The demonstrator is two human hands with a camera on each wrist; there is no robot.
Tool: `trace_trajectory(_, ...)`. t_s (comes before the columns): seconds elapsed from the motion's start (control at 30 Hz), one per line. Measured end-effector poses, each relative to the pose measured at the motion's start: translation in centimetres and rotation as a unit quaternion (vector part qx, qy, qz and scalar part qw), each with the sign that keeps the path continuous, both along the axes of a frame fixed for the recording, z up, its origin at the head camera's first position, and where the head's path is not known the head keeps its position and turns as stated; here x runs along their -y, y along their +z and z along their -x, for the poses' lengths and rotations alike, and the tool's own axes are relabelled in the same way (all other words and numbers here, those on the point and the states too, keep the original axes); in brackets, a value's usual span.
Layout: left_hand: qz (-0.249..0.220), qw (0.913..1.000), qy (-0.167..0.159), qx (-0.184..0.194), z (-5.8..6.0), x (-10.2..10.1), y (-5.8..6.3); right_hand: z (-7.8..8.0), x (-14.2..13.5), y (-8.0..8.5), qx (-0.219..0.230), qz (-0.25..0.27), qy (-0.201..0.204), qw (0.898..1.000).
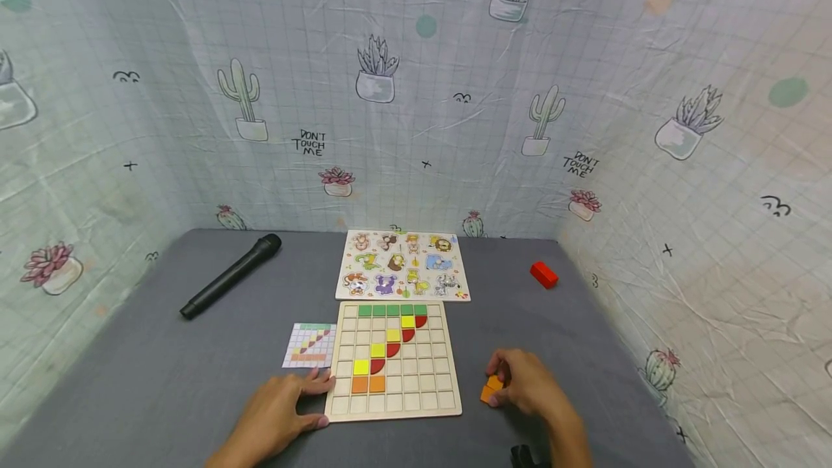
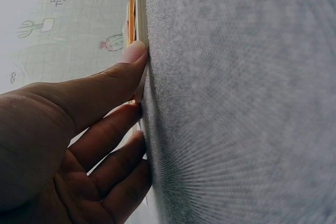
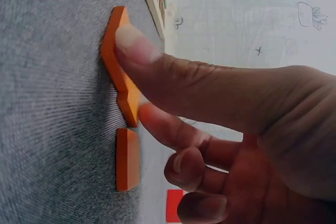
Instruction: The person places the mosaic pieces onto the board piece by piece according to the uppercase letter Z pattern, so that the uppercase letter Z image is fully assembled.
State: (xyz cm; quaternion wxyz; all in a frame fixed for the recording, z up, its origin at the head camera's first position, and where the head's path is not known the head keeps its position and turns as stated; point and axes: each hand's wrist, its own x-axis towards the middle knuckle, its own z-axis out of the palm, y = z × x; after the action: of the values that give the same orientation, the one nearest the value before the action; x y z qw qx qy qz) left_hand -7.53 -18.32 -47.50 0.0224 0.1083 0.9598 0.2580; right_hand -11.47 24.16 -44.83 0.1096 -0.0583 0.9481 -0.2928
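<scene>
My left hand (image 1: 276, 406) rests at the left edge of a wooden grid board (image 1: 422, 404), fingers spread, thumb and fingertips touching its rim. Green, yellow, dark red quarter-round and orange tiles fill some of the board's cells. Right of the board, my right hand (image 1: 528, 381) is over a few loose orange tiles (image 1: 486, 393) lying on the table. In the right wrist view its thumb rests on one orange tile (image 3: 108, 45), and the index fingertip is right at a second. Another orange tile (image 3: 126, 160) lies just beyond, apart from the thumb.
A pattern card (image 1: 308, 347) lies against the board's left side. Behind the board is an animal puzzle (image 1: 403, 266). A black microphone (image 1: 230, 276) lies at the back left, a red block (image 1: 544, 274) at the back right. Cactus-printed cloth (image 1: 416, 114) surrounds the grey table (image 1: 162, 381).
</scene>
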Motion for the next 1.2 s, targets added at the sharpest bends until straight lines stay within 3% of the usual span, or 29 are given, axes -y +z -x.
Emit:
trace_trajectory(0.2,0.001,1.0,0.0,0.004,0.0,0.0,0.0,0.2,0.1,-0.4,-0.015,-0.031,-0.021,0.999)
trace_trajectory(0.67,-0.001,0.9994,0.018,0.029,0.2,-0.2,0.1,0.5,-0.4,-0.3,-0.011,-0.023,-0.036,0.999)
trace_trajectory(0.87,0.002,0.9997,0.015,0.019,0.2,-0.1,0.2,0.7,-0.5,-0.4,-0.013,-0.026,-0.05,0.998)
trace_trajectory(1.2,0.004,0.9996,0.017,0.023,0.1,-0.2,0.2,0.3,0.8,-0.1,-0.104,-0.014,-0.082,0.991)
